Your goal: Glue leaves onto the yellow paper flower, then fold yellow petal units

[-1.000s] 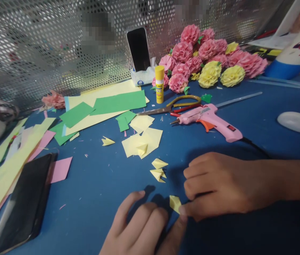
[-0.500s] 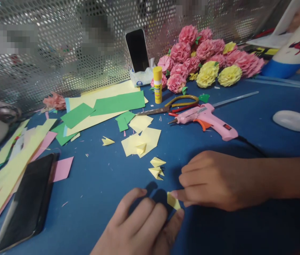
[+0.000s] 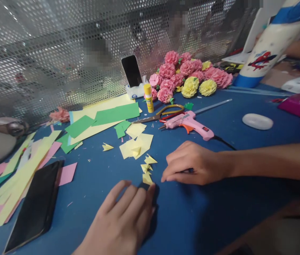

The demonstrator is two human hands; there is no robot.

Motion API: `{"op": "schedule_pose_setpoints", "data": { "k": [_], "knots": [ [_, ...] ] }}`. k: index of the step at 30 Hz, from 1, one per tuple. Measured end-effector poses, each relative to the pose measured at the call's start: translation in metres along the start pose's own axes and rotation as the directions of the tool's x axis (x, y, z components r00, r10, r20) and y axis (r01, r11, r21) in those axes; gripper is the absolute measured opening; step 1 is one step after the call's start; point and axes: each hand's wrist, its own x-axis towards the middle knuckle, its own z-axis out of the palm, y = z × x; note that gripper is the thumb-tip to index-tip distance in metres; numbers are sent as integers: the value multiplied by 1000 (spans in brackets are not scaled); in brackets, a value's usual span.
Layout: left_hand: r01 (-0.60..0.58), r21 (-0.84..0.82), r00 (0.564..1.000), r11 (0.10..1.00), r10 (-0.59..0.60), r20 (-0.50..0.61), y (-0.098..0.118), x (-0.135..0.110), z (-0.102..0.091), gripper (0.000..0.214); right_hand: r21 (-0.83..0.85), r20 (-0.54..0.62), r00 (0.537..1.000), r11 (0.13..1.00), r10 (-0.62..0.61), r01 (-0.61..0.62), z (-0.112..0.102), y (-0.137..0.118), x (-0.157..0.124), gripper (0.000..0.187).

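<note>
My left hand (image 3: 125, 209) rests low on the blue table, fingers bent. Its thumb and index finger meet the lower edge of a small folded yellow paper piece (image 3: 147, 178), which is partly hidden by the fingertips. Just beyond it lie two more folded yellow pieces (image 3: 150, 159), one behind the other. My right hand (image 3: 192, 164) is curled on the tabletop to the right, apart from the paper, and no object shows in its fingers. Flat yellow paper pieces (image 3: 146, 142) lie farther back, with one folded piece on top.
A pink glue gun (image 3: 189, 124), scissors (image 3: 157, 115) and a glue stick (image 3: 148, 99) lie or stand beyond my hands. Pink and yellow paper flowers (image 3: 175, 76) are piled behind. At left are a phone (image 3: 35, 202) and yellow strips (image 3: 25, 177). A white mouse (image 3: 257, 121) sits at right.
My left hand has moved the folded yellow paper piece away from me, up to the other folded pieces. My right hand has let go of it and drawn away. The view has shifted.
</note>
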Motion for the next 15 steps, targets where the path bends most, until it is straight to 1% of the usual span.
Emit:
{"op": "schedule_pose_setpoints", "data": {
  "k": [5,9,12,15],
  "knots": [
    [20,46,1000,999,-20,-3,-20,6,-1,29,-31,24,1000,1000,0,0,0,-1,0,32],
    [60,44,998,997,-61,20,-33,6,2,21,-70,39,998,997,-42,45,0,-1,0,34],
    [131,-83,990,988,-126,66,-40,4,4,18,-93,43,997,993,-70,73,1,0,1,33],
    [197,-236,975,952,-164,150,-49,6,1,21,-117,43,994,988,-99,104,3,1,0,33]
  ]
}}
